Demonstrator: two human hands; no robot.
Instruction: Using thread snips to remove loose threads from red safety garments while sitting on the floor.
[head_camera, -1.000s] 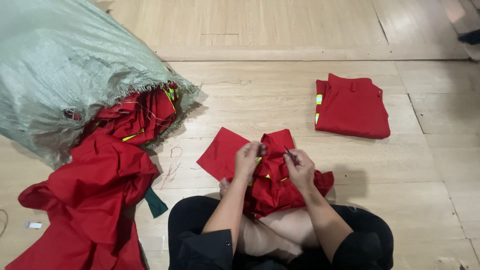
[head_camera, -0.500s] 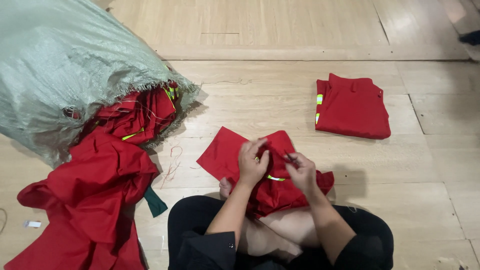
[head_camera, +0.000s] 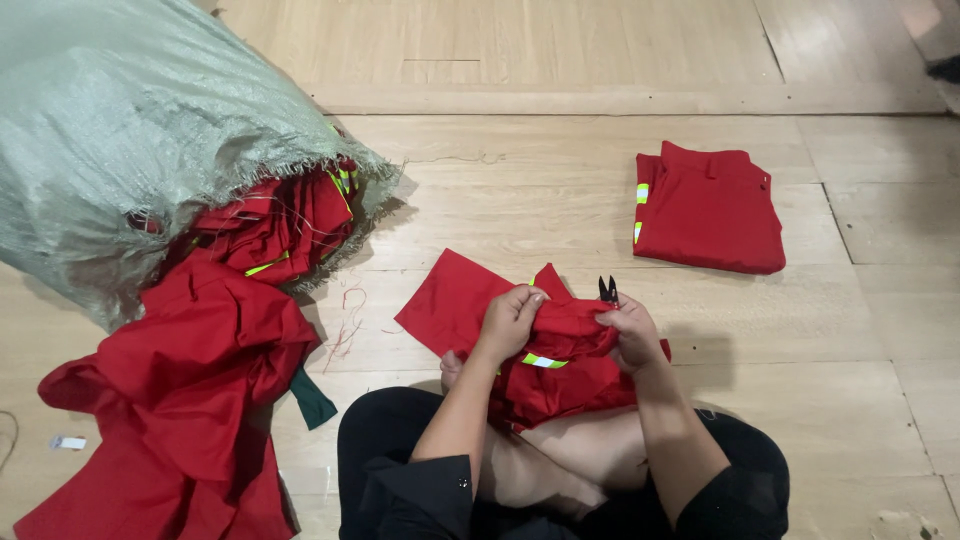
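Garment workroom, floor level. A woven sack (head_camera: 130, 130) spills red uniforms (head_camera: 200, 370) with reflective strips onto a wooden floor (head_camera: 560, 60); a folded stack (head_camera: 712, 208) lies apart, and loose threads (head_camera: 345, 320) lie beside the sack's mouth.

One view only, from a camera worn on the person's head. It looks steeply down and forward over the seated lap at the pale wooden plank floor (head_camera: 560, 200), near enough that the forearms fill the lower middle; the floor's raised step crosses the top.
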